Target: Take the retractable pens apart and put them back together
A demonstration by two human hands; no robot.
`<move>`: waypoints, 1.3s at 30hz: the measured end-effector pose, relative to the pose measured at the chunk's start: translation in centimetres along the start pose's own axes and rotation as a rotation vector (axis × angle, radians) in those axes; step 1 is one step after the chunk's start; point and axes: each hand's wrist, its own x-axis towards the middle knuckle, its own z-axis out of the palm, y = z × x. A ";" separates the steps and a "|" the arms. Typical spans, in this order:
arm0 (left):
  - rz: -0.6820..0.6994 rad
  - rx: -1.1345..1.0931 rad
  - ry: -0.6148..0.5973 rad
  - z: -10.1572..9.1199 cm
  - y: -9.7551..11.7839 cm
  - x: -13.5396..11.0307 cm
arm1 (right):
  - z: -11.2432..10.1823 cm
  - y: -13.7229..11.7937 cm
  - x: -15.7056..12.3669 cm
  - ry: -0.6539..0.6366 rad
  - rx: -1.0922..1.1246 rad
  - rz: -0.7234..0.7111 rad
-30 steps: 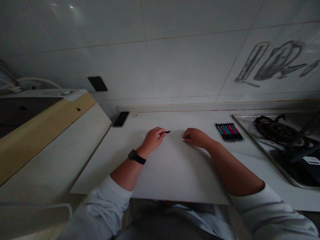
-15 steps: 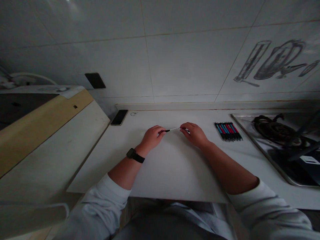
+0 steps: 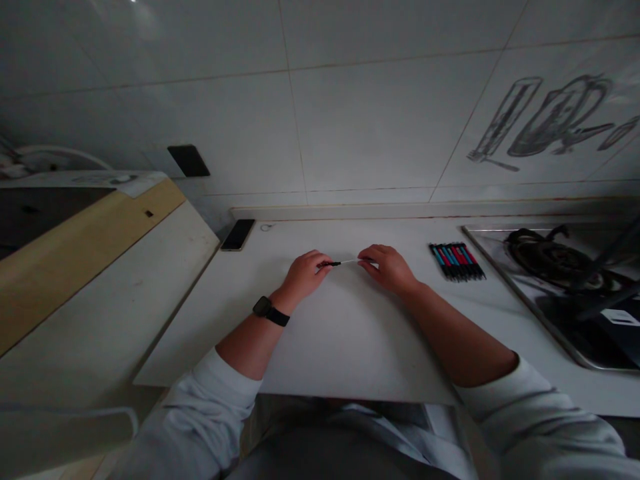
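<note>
The scene is dim and grey, darkening toward the corners. A small spot of glare shines at the upper left of the tiled wall (image 3: 360, 127), and the counter (image 3: 340, 347) is pale in its middle, with soft shadows beside the left hand (image 3: 304, 275) and the right forearm (image 3: 450, 337). The stove (image 3: 550, 260) sinks into near-black. Wide-angle distortion stretches the sleeves (image 3: 213, 407); the slim pen piece (image 3: 349, 261) lacks crispness.
</note>
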 end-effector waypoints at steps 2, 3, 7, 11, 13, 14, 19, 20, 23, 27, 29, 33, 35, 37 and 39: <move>0.002 -0.004 -0.013 0.0 0.2 0.0 | 0.2 -0.1 0.0 -0.025 -0.014 -0.023; 0.005 -0.007 -0.026 -0.1 0.3 0.0 | 0.3 -0.2 0.0 -0.036 -0.018 -0.029; 0.022 -0.025 -0.067 -0.1 0.8 0.1 | 0.8 -0.9 0.1 -0.066 -0.014 -0.071; 0.036 -0.035 -0.080 -0.2 1.2 0.1 | 1.1 -1.6 0.0 -0.064 -0.013 -0.104; 0.037 -0.029 -0.088 -0.2 1.2 0.1 | 1.2 -1.7 0.0 -0.061 -0.013 -0.101; 0.038 -0.025 -0.094 -0.2 1.2 0.1 | 1.1 -1.7 0.0 -0.061 -0.013 -0.099; 0.048 -0.014 -0.129 -0.1 1.0 0.1 | 1.2 -1.6 -0.1 -0.067 -0.018 -0.114; 0.044 -0.012 -0.133 0.0 1.0 0.1 | 1.2 -1.6 -0.1 -0.068 -0.013 -0.118; 0.026 0.003 -0.151 0.1 1.0 0.1 | 1.3 -1.8 -0.1 -0.062 0.004 -0.130; 0.019 0.013 -0.160 0.1 1.1 0.1 | 1.3 -1.9 -0.1 -0.051 0.004 -0.144; 0.029 -0.009 -0.145 0.1 1.1 0.0 | 1.3 -1.9 -0.1 -0.056 -0.005 -0.135; 0.012 -0.058 -0.076 0.0 1.0 -0.1 | 1.1 -1.9 0.0 -0.058 -0.016 -0.103; -0.017 -0.059 -0.049 0.0 0.9 -0.1 | 1.1 -1.9 0.0 -0.050 -0.011 -0.094; -0.030 -0.037 -0.046 0.0 0.7 0.0 | 1.1 -1.9 0.0 -0.039 -0.001 -0.093; -0.035 0.002 -0.064 0.0 0.6 0.1 | 1.1 -1.9 0.0 -0.030 0.004 -0.094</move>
